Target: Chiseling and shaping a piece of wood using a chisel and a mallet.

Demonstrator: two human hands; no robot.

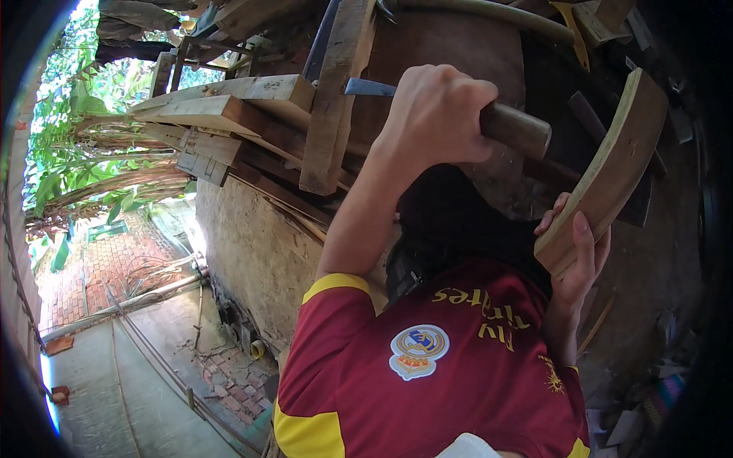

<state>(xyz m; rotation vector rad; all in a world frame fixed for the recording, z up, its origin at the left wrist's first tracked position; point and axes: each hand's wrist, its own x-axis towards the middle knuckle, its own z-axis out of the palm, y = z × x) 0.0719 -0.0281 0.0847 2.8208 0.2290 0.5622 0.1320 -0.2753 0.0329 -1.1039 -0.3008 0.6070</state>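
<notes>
Bright green foliage (53, 168) is showing at the far left, above a brick wall (114, 267). Next, long wooden planks (198, 111) are lying stacked, with a thick timber (334, 111) crossing near their ends. The left hand (441, 111) is curling tightly around a chisel (518, 128), whose flat blade is pointing left, overlapping the timber in view, while its wooden handle is jutting out rightward. Farther right, the right hand (582, 256) is pinching the lower end of a curved wooden piece (622, 156), which is slanting up and rightward, apart from the chisel.
</notes>
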